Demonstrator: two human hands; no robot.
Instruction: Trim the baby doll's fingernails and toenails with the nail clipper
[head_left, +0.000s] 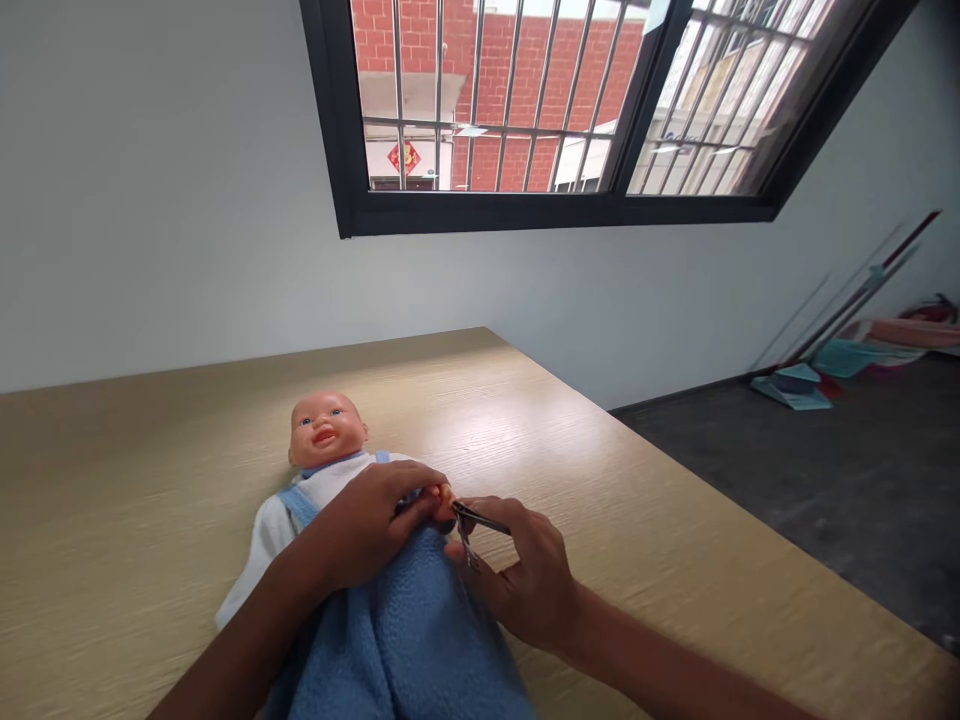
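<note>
A baby doll (328, 430) in a white top and blue fleece overalls (420, 630) lies face up on the wooden table (600, 520). Across its chest reaches my left hand (375, 520), its fingers and thumb closed on the doll's small hand (444, 500). Between the thumb and fingers of my right hand (525, 575) is a metal nail clipper (480, 520). The clipper's tip is at the doll's fingers; whether it touches them I cannot tell. My left hand hides part of the doll's arm.
Behind the table is a white wall with a barred, black-framed window (495, 210). The table's right edge slants down toward the lower right. On the dark floor beyond it, a dustpan (795, 385) and long-handled cleaning tools lean by the wall.
</note>
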